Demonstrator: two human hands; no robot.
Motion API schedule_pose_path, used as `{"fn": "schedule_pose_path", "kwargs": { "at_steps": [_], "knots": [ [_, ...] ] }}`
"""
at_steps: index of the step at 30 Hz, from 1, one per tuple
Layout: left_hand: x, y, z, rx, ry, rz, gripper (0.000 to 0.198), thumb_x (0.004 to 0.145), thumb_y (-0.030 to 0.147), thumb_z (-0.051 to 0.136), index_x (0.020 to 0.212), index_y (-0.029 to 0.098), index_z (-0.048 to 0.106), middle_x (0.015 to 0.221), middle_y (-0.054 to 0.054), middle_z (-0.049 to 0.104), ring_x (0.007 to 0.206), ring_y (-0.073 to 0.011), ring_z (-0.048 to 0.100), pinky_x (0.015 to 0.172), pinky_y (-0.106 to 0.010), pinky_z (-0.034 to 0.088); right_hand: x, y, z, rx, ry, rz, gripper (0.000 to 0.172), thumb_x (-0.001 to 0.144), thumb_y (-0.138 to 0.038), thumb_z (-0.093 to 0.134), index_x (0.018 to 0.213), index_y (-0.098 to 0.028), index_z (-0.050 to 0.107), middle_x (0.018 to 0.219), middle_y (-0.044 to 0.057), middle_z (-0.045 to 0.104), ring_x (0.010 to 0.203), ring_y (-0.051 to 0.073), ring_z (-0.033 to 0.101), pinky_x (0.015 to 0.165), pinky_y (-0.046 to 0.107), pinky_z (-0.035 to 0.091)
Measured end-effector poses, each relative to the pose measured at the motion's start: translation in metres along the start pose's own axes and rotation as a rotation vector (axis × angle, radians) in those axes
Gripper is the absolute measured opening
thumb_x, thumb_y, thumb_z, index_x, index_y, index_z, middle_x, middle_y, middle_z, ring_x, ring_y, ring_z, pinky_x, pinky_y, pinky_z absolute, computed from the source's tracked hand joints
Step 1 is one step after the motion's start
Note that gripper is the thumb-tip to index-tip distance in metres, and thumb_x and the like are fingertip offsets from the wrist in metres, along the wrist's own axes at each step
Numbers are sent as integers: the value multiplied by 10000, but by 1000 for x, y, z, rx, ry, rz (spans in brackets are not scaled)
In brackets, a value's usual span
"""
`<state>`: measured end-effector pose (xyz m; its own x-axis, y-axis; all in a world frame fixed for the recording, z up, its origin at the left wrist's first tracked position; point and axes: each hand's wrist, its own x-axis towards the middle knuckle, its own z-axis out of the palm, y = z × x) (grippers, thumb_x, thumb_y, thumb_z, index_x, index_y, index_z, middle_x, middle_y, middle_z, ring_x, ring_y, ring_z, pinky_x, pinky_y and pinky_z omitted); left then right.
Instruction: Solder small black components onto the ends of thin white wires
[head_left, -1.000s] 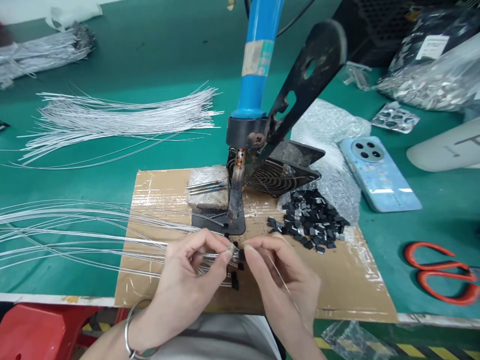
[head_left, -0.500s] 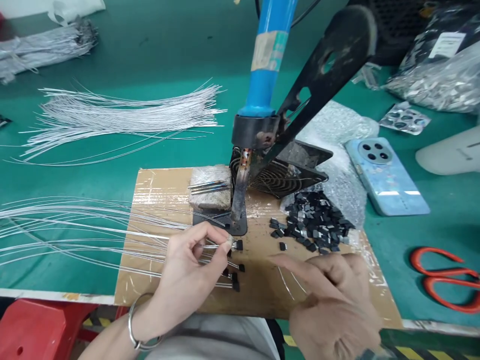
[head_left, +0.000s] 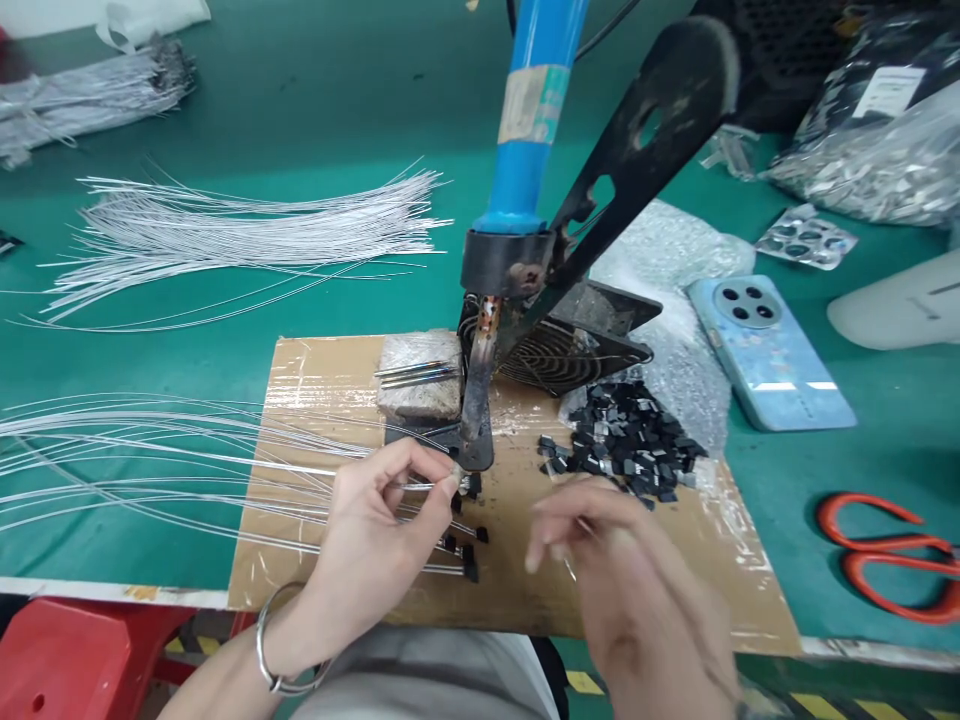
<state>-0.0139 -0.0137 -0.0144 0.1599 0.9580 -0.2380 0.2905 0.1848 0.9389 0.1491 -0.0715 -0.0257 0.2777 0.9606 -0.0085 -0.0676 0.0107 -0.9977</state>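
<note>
My left hand is closed in a pinch on a white wire, close to a small black connector that pokes out past the fingertips. Other white wires run left from under this hand, and several end in black connectors on the cardboard. Over the right part of the board, my right hand is smeared by motion with its fingers bent; whether they hold anything is unclear. Just above it lies a pile of small black connectors. A thin silvery strand shows beside its fingers.
A blue-handled soldering iron in a black bracket points down at the board's back. Behind it stand a fan and a wrapped block. A wire bundle, a phone and red-handled scissors lie around.
My right hand has drawn its extended finger in and shifted slightly left and up. The lone black connector by that finger no longer shows. My left hand has hardly moved.
</note>
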Motion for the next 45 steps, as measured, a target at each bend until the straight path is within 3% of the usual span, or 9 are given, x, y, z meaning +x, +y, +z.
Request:
{"fn": "schedule_pose_path", "kwargs": {
  "at_steps": [5, 7, 10, 13, 15, 17, 23, 35, 45],
  "knots": [
    [1, 4, 2, -13, 7, -7, 103, 837, 139, 648, 735, 151, 663, 800, -49, 713, 746, -152, 646, 662, -253, 488, -6, 0, 17, -178, -44, 171, 179, 1009, -342, 502, 1140, -272, 602, 751, -22, 654, 605, 137, 583, 562, 261, 425],
    [1, 4, 2, -14, 10, -5, 110, 838, 132, 647, 732, 150, 666, 793, -47, 713, 746, -149, 647, 666, -248, 487, -3, 3, 17, -280, -49, 142, 113, 988, -333, 535, 982, -245, 606, 705, -27, 614, 593, 132, 551, 568, 257, 420],
    [1, 4, 1, -21, 16, 8, 119, 842, 120, 649, 729, 150, 669, 793, -45, 717, 749, -144, 648, 670, -241, 483, 4, 7, 10, -371, -37, 33, 213, 956, -273, 584, 752, -223, 551, 696, -17, 540, 644, 141, 519, 620, 265, 430],
    [2, 4, 0, -21, 21, 8, 117, 841, 116, 650, 731, 151, 670, 802, -45, 720, 750, -144, 648, 669, -242, 479, 7, 6, 5, -320, -37, -25, 213, 954, -238, 584, 747, -221, 541, 919, 49, 646, 886, 194, 630, 791, 320, 490],
    [3, 5, 1, -23, 24, 7, 114, 840, 121, 649, 732, 152, 670, 801, -46, 720, 748, -147, 647, 669, -247, 481, 7, 2, 6, -261, -42, 14, 220, 958, -249, 588, 746, -228, 535, 1108, 78, 698, 1073, 232, 654, 921, 374, 490],
    [3, 6, 1, -31, 31, 6, 115, 840, 123, 646, 731, 153, 671, 799, -47, 720, 753, -151, 650, 681, -253, 487, 6, -2, 8, -195, -56, 92, 226, 959, -269, 598, 743, -237, 541, 1171, 67, 729, 1132, 231, 668, 955, 371, 492],
    [4, 10, 1, -3, 54, 6, 118, 832, 127, 647, 722, 161, 674, 796, -41, 722, 752, -157, 648, 672, -260, 478, 7, -1, 10, -114, -53, 210, 230, 926, -282, 650, 718, -248, 557, 1143, 41, 777, 1082, 201, 721, 927, 306, 539],
    [14, 18, 2, 64, 93, 10, 109, 816, 139, 633, 713, 169, 657, 775, -32, 720, 719, -165, 637, 599, -262, 437, 21, 7, 9, -38, -73, 162, 202, 905, -213, 679, 729, -242, 585, 1152, 46, 776, 1126, 200, 712, 949, 306, 585],
    [15, 20, 3, 47, 101, -5, 110, 824, 161, 629, 720, 179, 660, 769, -28, 718, 808, -211, 692, 611, -286, 453, 23, -4, 17, -3, 9, 230, 205, 891, -271, 718, 718, -243, 613, 1128, 36, 777, 1094, 194, 719, 936, 305, 575]
  ]
}}
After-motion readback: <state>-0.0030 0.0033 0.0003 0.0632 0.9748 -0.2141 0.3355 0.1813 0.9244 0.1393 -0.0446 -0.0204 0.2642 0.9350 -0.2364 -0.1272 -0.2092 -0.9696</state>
